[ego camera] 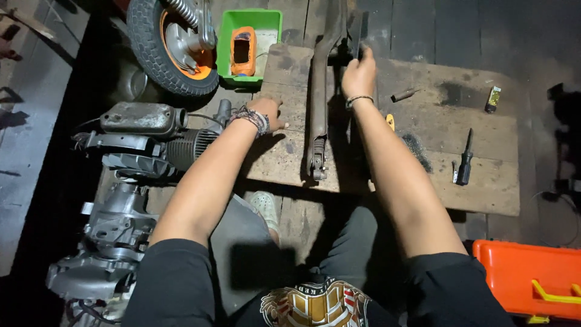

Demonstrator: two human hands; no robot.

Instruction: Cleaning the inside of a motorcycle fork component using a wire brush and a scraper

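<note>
My right hand (359,74) grips the upper part of a long rusty metal frame piece (318,91), fingers wrapped over its dark far section; thin band on that wrist. My left hand (269,112) rests on the wooden board (484,175) just left of the frame piece, fingers curled down against the wood, holding nothing that I can see; beaded bracelets on the wrist. The frame piece lies lengthwise along the board, near end pointing at me and stopping just short of the board's front edge, far end running off past its back edge.

Right of my right hand: a small metal cylinder (403,94) on the board, then a dark stain, then a small yellow-green box (494,99) near the far right corner. A bit of yellow (390,122) shows beside my right forearm, too hidden to tell what it is. A black-handled screwdriver (465,160) lies on the right part of the board, well apart from both hands.

Left of my left hand, off the board: an engine block (145,136) with cooling fins, more grey engine casing (106,242) nearer me. Farther back, a tyre on an orange-rimmed wheel (172,45), and a green tray (251,42) holding an orange part. An orange toolbox (526,275) with a yellow handle sits at my lower right. My foot (266,209) shows under the board's front edge.
</note>
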